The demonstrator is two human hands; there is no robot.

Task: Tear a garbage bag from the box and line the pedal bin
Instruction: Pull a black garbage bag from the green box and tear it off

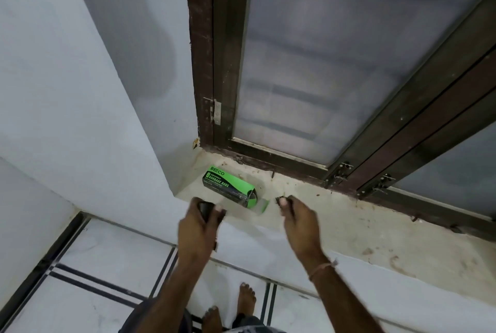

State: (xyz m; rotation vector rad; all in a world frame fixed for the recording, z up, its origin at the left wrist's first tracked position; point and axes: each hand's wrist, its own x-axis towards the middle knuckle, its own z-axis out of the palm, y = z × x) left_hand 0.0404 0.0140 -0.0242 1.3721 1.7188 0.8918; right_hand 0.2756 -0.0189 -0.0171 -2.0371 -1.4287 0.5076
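Observation:
A green and black garbage bag box (227, 184) lies on its side on the pale stone window sill (362, 228), its open end and flap facing me. My left hand (197, 228) is closed around a black roll of garbage bags (205, 210), just in front of the box on its left. To the right of the box's open end, my right hand (299, 221) pinches a small black scrap at its fingertips (279, 200); I cannot tell whether this scrap joins the roll. No pedal bin is in view.
A dark wooden window frame (230, 64) with frosted panes rises behind the sill, with latches along its bottom rail (341, 171). A white wall (80, 91) stands on the left. Below are white floor tiles with dark lines (107, 265) and my bare feet (245, 300).

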